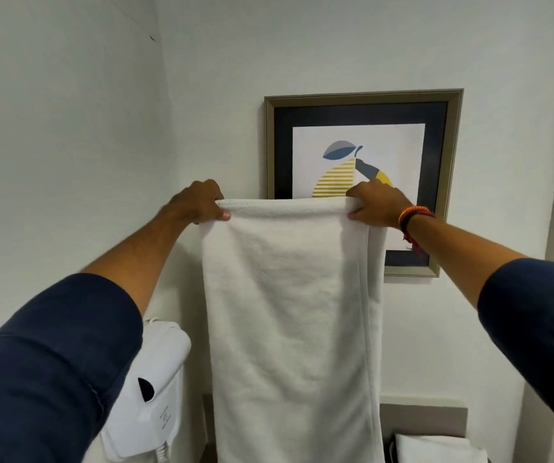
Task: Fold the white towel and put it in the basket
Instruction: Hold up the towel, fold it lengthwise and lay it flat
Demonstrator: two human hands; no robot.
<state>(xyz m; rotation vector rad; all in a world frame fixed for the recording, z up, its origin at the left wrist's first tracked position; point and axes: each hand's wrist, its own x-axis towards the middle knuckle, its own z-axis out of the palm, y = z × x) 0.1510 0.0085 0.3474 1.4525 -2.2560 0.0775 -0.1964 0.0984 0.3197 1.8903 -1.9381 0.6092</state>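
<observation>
The white towel [292, 312] hangs straight down in front of the wall, doubled lengthwise, its lower end out of frame. My left hand [198, 203] pinches the top left corner. At the top right corner, my right hand [377, 205] grips the towel; a red and black band circles that wrist. Both arms are raised and stretched forward in dark blue sleeves. No basket is in view.
A framed picture [442, 182] of a yellow fruit hangs on the wall behind the towel. A white wall-mounted hair dryer [155, 389] sits at the lower left. Another white folded cloth [436, 449] lies at the bottom right under a grey ledge [426, 416].
</observation>
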